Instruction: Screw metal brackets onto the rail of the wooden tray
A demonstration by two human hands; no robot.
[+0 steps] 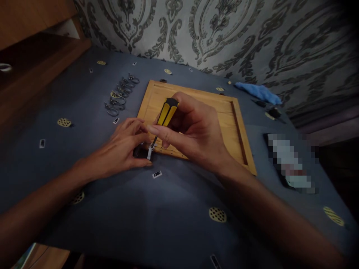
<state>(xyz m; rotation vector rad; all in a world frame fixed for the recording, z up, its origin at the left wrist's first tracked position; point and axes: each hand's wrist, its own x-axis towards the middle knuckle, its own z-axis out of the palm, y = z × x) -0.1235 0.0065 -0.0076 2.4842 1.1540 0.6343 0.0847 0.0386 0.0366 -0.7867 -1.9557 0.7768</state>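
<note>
My right hand (193,130) is closed around a yellow and black screwdriver (167,114). Its thin shaft points down to a small light metal piece (150,152) at the near left corner of a wooden framed panel (207,101). From the left, my left hand (126,149) steadies that metal piece between thumb and fingers. Whether the screwdriver's tip sits in a screw is too small to tell. The panel lies flat, and a row of small dark holes marks its near edge. My right hand hides the panel's middle.
Several dark metal hooks (117,99) lie in a row left of the panel. A blue cloth (258,92) and some black items (272,111) are at the back right. A blurred-out phone-like object (290,164) lies right on the patterned dark tablecloth (179,216). Wooden furniture (56,59) borders the left.
</note>
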